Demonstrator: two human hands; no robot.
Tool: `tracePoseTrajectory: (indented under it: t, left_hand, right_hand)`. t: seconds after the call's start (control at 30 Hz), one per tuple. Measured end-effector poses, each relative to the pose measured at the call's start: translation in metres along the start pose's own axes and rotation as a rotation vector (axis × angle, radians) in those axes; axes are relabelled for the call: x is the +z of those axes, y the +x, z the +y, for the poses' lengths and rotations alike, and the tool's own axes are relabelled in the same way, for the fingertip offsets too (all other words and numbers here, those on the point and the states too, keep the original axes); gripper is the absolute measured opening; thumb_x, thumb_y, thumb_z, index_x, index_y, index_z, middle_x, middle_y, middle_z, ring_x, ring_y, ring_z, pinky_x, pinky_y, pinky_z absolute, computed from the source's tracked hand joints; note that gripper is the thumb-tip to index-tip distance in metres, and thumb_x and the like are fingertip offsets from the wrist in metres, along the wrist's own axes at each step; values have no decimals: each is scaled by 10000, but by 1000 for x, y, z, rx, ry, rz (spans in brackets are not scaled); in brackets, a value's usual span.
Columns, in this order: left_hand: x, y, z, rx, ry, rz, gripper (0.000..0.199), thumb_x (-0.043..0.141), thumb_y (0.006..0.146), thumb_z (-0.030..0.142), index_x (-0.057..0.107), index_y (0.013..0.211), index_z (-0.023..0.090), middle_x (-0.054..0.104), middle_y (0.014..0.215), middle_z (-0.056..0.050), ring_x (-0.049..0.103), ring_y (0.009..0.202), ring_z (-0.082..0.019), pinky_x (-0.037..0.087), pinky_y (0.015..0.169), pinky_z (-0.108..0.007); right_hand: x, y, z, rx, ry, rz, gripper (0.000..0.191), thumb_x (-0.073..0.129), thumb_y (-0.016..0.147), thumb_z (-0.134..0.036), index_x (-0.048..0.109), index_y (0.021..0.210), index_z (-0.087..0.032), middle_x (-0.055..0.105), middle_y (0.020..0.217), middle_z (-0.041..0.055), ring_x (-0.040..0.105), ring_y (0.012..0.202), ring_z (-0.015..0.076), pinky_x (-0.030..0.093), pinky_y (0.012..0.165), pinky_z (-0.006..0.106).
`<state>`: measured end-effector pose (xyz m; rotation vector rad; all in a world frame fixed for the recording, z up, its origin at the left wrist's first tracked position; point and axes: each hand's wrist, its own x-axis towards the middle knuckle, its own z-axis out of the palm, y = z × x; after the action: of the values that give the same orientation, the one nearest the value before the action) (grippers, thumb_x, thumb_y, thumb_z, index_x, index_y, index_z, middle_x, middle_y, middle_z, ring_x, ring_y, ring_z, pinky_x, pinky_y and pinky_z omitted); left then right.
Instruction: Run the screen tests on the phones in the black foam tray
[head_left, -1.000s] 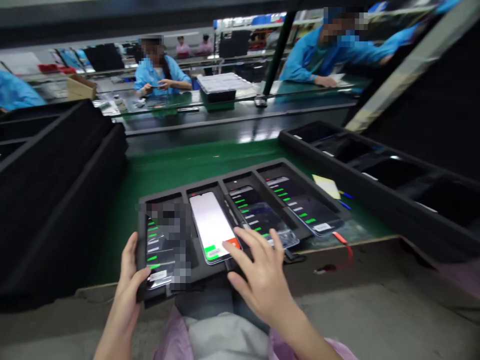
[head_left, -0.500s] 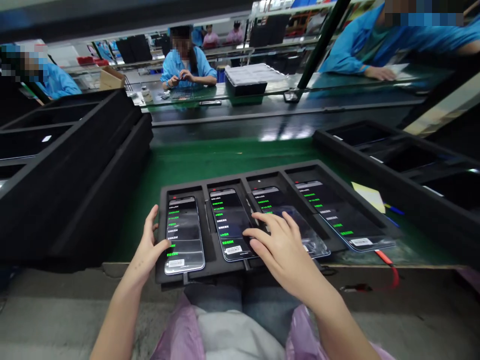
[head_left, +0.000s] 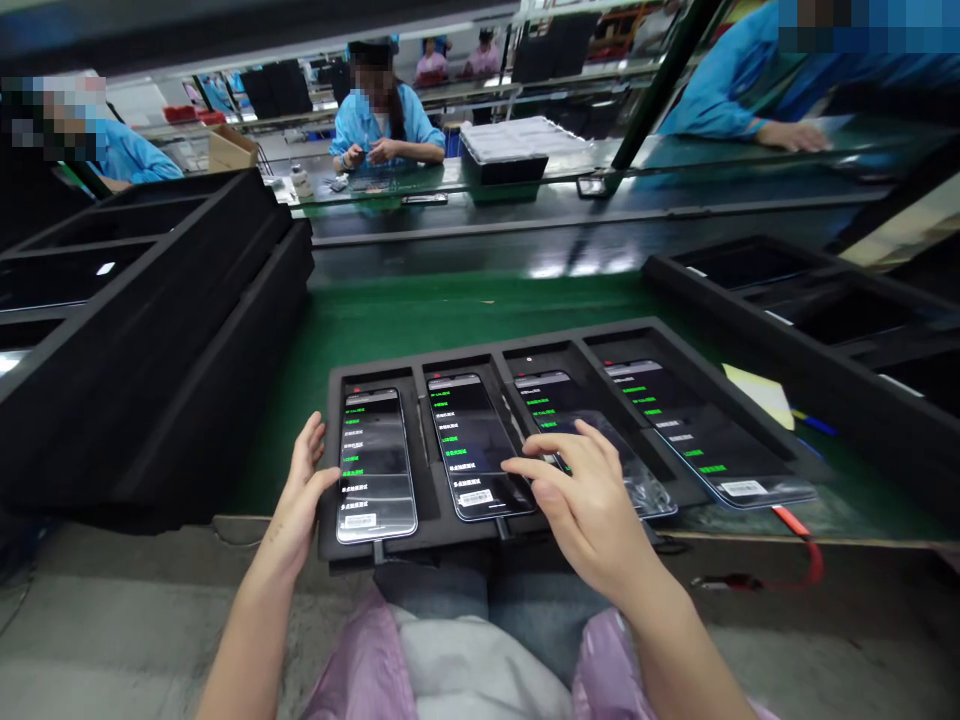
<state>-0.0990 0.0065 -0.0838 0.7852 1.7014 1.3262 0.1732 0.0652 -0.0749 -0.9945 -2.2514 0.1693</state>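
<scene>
Four phones [head_left: 379, 490] in the foam tray [head_left: 435, 532] list green and white entries (some checks apparently done, others left), left hand [head_left: 300, 500] gripping the tray's edge, right hand's [head_left: 581, 500] fingers loose, holding nothing.

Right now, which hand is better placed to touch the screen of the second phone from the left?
Probably the right hand: its index finger is over the second phone. The left hand is farther, at the left edge of the tray, thumb by the first phone.
</scene>
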Motion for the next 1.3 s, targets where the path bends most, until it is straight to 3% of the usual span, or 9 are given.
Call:
tracePoseTrajectory:
  t: [0.23,0.37,0.67,0.93,1.1,1.3]
  left_hand:
    - [6,-14,1,24,-51,-28,772,553,646,235,277,1363,316,251,1486,11,222,1356,-191,215,1103,-336]
    - [8,-13,3,31,8,-16,818,574,604,231,271,1363,273,244,1489,-18,205,1363,-206,262,1085,-318]
    - [12,-4,2,48,61,58,721,583,652,258,333,1328,272,330,1440,-43,246,1348,-225,260,1089,-359]
    - [10,-7,-1,7,-77,58,722,547,647,244,337,1336,298,319,1444,-7,278,1331,-205,227,1101,-350]
    - [8,-7,-4,48,-3,42,781,572,621,221,308,1352,304,291,1463,-16,250,1346,-232,260,1092,-385]
    - [12,-12,1,43,13,42,741,508,674,219,271,1372,295,280,1464,-3,220,1357,-185,241,1093,-317]
  right_hand:
    - [1,-1,0,-18,48,-45,397,262,950,-269,640,840,-216,546,866,40,517,879,178,299,999,496]
    - [1,-2,0,11,59,-62,425,245,956,-282,639,815,-208,541,878,49,504,899,181,298,1000,490]
    - [10,1,-6,121,-182,-67,449,214,965,-360,634,955,-200,582,939,73,527,904,203,279,939,457]
    - [7,-2,-3,113,-104,-63,416,222,966,-343,609,964,-190,556,927,70,496,913,200,286,910,429]
    - [6,-1,-4,120,-97,-77,440,204,967,-359,619,941,-215,564,929,60,490,906,197,285,918,432]
    - [0,1,-10,102,-123,-96,474,192,966,-372,643,950,-227,563,944,65,487,932,199,267,940,439]
